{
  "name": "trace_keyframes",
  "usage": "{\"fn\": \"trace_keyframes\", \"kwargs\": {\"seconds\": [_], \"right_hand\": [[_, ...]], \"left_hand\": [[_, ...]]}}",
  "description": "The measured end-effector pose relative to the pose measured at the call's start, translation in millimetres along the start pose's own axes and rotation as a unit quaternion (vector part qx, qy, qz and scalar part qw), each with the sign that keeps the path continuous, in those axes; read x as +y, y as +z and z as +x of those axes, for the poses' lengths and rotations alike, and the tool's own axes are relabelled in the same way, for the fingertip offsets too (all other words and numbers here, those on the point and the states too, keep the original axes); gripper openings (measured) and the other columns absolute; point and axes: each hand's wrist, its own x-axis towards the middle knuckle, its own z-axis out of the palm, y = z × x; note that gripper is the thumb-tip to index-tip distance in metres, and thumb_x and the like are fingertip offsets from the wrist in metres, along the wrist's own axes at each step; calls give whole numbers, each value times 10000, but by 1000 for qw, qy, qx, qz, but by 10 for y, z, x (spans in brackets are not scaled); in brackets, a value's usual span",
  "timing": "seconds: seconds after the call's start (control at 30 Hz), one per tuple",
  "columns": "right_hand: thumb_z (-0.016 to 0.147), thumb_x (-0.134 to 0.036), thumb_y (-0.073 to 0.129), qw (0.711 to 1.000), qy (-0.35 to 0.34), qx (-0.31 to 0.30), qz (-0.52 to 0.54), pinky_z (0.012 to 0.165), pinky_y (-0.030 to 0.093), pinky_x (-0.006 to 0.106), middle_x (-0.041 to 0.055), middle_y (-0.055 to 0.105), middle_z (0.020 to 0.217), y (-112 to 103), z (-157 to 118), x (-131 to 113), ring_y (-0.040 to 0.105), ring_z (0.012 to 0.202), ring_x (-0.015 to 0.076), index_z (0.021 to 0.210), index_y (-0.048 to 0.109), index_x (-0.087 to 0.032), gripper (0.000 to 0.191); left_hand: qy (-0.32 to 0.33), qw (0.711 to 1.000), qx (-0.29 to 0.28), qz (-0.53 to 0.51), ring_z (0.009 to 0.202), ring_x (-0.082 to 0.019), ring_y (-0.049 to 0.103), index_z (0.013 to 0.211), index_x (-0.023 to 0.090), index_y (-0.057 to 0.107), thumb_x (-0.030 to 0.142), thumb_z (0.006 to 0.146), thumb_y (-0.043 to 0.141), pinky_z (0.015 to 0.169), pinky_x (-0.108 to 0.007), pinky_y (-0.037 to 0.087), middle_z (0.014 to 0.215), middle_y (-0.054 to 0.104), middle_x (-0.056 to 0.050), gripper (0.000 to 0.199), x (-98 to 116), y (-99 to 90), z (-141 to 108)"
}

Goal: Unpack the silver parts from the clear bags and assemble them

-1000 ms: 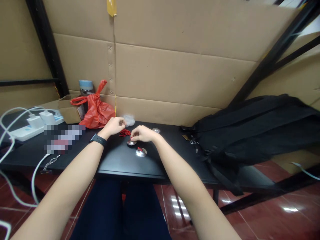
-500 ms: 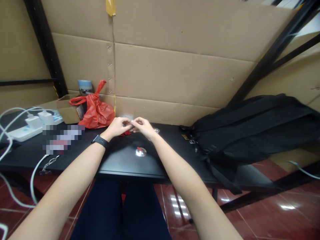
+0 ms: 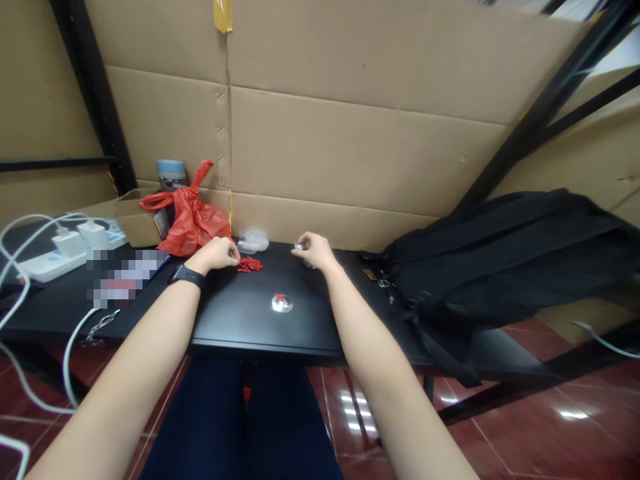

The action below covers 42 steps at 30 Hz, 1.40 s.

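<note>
The silver disc (image 3: 283,304) lying on the black table (image 3: 235,327) is round and mirror-bright, slightly domed, with a short red tab (image 3: 279,297) lying on it. Beyond it and to its right, the right hand (image 3: 316,252) has thumb and fingers drawn nearly together on a second disc (image 3: 300,247), small and shiny; a sliver of a third disc (image 3: 310,265) shows under that hand. Beyond the silver disc and to its left, the left hand (image 3: 223,253) is curled with its fingertips close together at the edge of a tangle of red cord (image 3: 250,265); whether they pinch a strand is hard to make out. Clear plastic (image 3: 253,241) lies farther beyond the disc, a red bag (image 3: 195,223) beyond it to the left, and a black backpack (image 3: 510,260) well to its right.

Half a second ago the two hands met above the cord, beyond the disc; now they are well apart, the right one shifted rightward. The cord, partly covered then, shows plainly. The silver disc has stayed where it was.
</note>
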Motion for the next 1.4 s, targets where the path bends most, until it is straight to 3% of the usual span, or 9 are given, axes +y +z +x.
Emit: {"fn": "trace_keyframes", "kwargs": {"seconds": [0.27,0.43,0.57,0.7,0.83,0.93,1.03,1.2,1.4], "right_hand": [[619,-350,867,994,91,-32,-55,800,503,283,60,748,930,-59,6,492,685,897,193,844,716,-200,310],[625,-352,859,993,95,-71,3,777,504,271,59,744,864,-39,6,568,688,833,179,828,732,-168,302],[613,-298,867,991,93,-94,0,798,506,268,60,749,879,-47,17,552,693,854,180,840,733,-166,294],[591,-277,882,989,90,-103,-50,832,514,287,72,753,956,-67,28,507,698,911,201,875,738,-184,331],[638,-313,871,990,80,-86,-76,901,512,326,107,737,1082,-81,23,461,688,1030,238,958,739,-195,365],[695,-299,841,992,64,-80,-80,942,501,346,117,727,1117,-85,11,391,674,1079,247,1003,732,-184,347],[758,-258,789,993,31,-86,-70,944,499,347,105,732,1105,-81,-1,238,673,1061,231,1011,727,-171,274],[794,-267,766,988,-44,-145,-31,874,511,315,86,734,1088,-75,-51,-151,672,945,190,1034,725,-174,261],[801,-255,755,955,-115,-275,-10,796,499,266,44,753,983,-75,-122,-413,674,858,161,1003,736,-183,215]], "left_hand": [[-2,1000,-4,-16,653,-161,681,671,211,733,388,663,735,607,-221,471,688,745,-9,177,1,19,-6],[2,999,-45,-16,608,-147,640,670,218,705,442,588,811,562,-227,437,667,719,12,261,-29,48,8],[6,1000,-12,-13,590,-135,612,656,205,684,374,627,784,569,-226,425,646,697,12,198,7,65,11],[62,995,-11,-73,634,-135,610,734,185,715,372,718,721,610,-229,444,688,695,-3,189,292,53,-33],[157,968,-105,-164,700,-143,617,935,189,777,407,684,795,640,-232,460,763,699,-22,333,708,181,-49],[197,944,-186,-190,688,-136,612,924,192,793,386,651,848,633,-224,452,791,729,-32,340,889,335,-32],[202,941,-205,-179,631,-110,594,834,162,790,342,734,797,607,-205,417,755,740,-35,206,909,405,-22],[189,959,-115,-175,639,-110,581,837,135,773,305,812,721,633,-211,415,754,733,-39,179,803,291,-30],[200,955,-149,-163,703,-133,604,946,178,792,322,676,846,638,-211,428,776,726,-23,311,769,285,-34]]}}
